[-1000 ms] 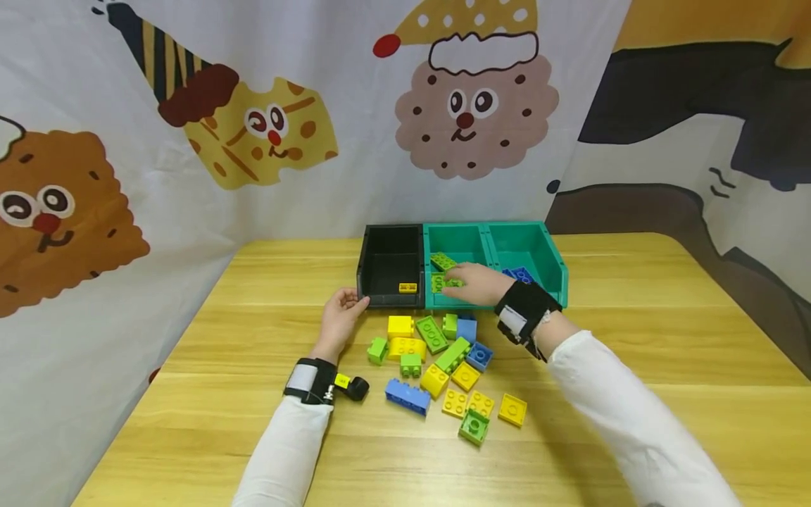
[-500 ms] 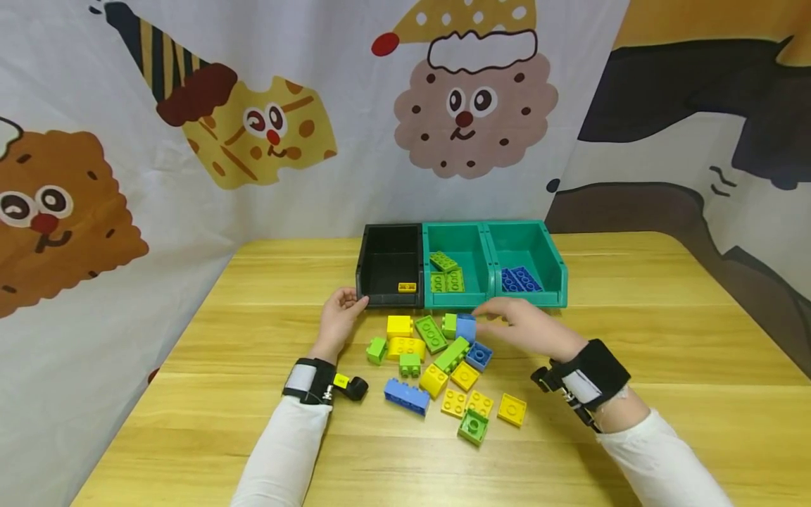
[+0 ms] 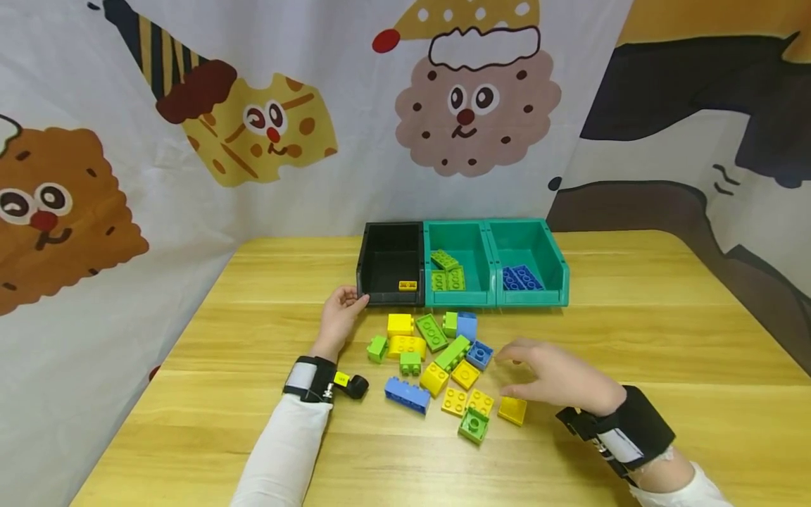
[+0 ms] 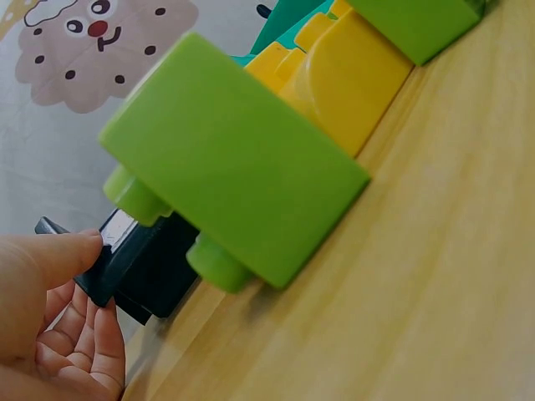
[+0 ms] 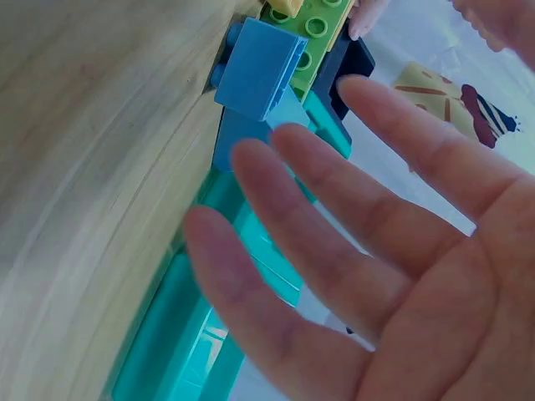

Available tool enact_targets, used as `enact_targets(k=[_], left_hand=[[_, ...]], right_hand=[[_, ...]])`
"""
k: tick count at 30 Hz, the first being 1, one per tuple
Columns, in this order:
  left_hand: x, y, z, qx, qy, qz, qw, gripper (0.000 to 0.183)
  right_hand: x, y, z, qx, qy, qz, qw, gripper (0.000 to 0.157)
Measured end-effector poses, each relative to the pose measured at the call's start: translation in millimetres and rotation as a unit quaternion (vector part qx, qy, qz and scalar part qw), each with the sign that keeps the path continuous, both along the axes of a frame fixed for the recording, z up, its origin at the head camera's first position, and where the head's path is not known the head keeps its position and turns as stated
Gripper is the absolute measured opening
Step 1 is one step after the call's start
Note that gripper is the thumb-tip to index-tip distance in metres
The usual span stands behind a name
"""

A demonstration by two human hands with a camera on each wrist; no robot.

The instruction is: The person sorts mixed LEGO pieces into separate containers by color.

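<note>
Yellow toy brick, loose on desk

Lies by the thumb of the right grip; contact is hard to judge. Probably light, rigid, smooth, not fragile; best taken by opposite sides. Right grip: fingers spread, holding nothing. Left grip: pinches the black bin at its front corner. Desk: wood-grained, scattered with other bricks. Behind: cartoon-printed cloth.
</note>
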State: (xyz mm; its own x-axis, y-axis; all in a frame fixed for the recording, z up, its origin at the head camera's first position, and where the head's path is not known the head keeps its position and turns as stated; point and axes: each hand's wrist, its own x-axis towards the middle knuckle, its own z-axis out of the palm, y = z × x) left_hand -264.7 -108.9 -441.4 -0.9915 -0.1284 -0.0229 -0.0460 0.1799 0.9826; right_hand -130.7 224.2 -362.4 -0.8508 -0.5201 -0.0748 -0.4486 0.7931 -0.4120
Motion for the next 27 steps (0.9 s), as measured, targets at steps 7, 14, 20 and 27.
enact_targets(k=[7,14,20,27], left_hand=[[0.0,-0.6,0.0,0.000,0.000,0.002,1.0000,0.022],[-0.2,0.1,0.5,-0.002,-0.001,0.005,1.0000,0.023],[0.5,1.2,1.4,0.001,0.000,0.005,1.0000,0.022],[1.1,0.8,1.4,0.002,0.004,0.005,1.0000,0.021]], right_hand=[[9.3,-2.5,-5.3,0.006,-0.058,0.035,0.998,0.042],[11.7,-7.5,-11.8,0.023,-0.071,0.050,0.996,0.041],[12.2,-9.2,-15.8,0.021,-0.064,0.047,0.997,0.031],[11.6,-9.1,-18.9,0.017,-0.055,0.030,0.998,0.027]])
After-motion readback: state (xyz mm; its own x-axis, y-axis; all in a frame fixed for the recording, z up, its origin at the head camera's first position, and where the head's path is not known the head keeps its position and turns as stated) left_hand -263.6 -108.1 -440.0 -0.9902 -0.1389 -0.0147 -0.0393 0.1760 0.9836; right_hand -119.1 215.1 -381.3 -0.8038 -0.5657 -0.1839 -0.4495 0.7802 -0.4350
